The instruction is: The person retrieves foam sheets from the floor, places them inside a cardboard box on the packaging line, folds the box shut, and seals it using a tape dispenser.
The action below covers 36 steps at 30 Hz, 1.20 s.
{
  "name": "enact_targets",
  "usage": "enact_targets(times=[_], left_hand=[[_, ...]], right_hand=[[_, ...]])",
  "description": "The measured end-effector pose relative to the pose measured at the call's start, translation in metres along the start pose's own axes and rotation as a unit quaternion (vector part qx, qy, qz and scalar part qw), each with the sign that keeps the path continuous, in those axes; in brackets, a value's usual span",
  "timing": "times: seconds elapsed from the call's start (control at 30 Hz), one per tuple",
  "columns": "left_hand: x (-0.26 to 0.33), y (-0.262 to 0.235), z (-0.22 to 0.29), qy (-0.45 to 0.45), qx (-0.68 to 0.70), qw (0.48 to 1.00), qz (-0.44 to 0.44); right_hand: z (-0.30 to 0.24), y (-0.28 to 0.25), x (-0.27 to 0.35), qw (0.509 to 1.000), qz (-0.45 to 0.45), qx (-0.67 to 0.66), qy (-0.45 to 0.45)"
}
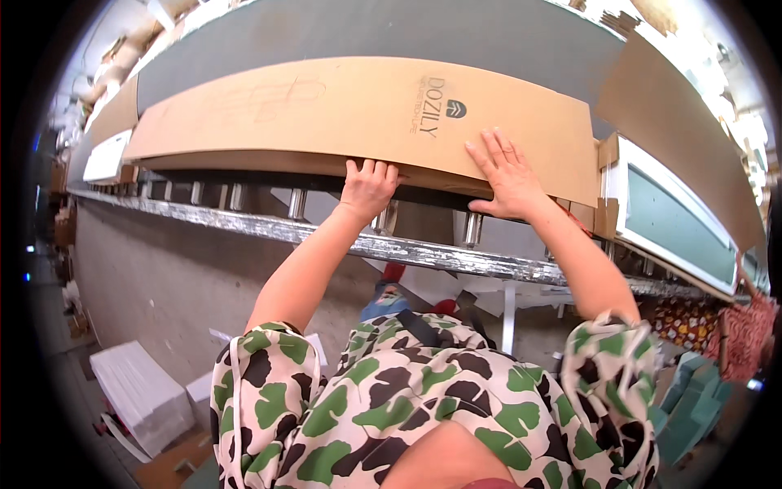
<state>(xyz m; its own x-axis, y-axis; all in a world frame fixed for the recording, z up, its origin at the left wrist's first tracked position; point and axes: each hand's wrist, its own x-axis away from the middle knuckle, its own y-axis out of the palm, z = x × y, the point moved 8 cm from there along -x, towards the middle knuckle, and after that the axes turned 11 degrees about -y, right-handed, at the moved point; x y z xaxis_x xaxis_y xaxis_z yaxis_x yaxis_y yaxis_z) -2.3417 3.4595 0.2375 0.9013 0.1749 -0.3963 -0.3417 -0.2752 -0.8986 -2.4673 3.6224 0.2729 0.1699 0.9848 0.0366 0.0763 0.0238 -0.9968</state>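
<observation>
A long brown cardboard box [350, 106] with dark print on its top lies across the roller conveyor in front of me. My left hand [371, 187] is at the middle of its near edge, the fingers curled over the edge of the cardboard. Further right, my right hand [511, 178] rests on the top panel near the edge, fingers spread and the thumb pointing left. Below the top panel's edge runs a dark gap, and what lies inside the box is hidden.
A worn metal rail [456, 262] with rollers [298, 203] runs along my side. At the right end stands a white-framed, greenish panel [680, 220] in open cardboard; a person in a pink sleeve [748, 336] is beside it. White blocks [142, 391] and green pieces [692, 403] lie lower down.
</observation>
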Motion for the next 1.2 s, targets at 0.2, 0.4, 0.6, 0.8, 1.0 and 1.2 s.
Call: enact_targets(times=[0.2,0.4,0.6,0.8,1.0,1.2], left_hand=[[0.005,-0.023,-0.003,-0.129,0.102,0.985,0.05],[-0.009,-0.069,0.048,-0.016,0.259,0.96,0.105],[-0.044,-0.01,0.065,0.074,0.174,0.982,0.014],[-0.037,-0.013,0.046,0.037,0.213,0.975,0.051],[-0.039,-0.015,0.043,0.006,0.214,0.974,0.072],[-0.029,-0.015,0.048,0.001,0.219,0.973,0.075]], right_hand=[[-0.002,0.008,0.001,0.997,0.07,0.033,-0.02],[-0.011,0.015,-0.005,0.995,0.079,0.056,-0.028],[-0.009,0.013,-0.009,0.999,0.036,0.028,-0.006],[0.028,0.007,-0.031,0.991,-0.01,-0.083,0.101],[0.04,0.008,-0.035,0.964,0.218,0.077,0.134],[0.12,0.024,-0.115,0.953,0.193,0.064,0.225]])
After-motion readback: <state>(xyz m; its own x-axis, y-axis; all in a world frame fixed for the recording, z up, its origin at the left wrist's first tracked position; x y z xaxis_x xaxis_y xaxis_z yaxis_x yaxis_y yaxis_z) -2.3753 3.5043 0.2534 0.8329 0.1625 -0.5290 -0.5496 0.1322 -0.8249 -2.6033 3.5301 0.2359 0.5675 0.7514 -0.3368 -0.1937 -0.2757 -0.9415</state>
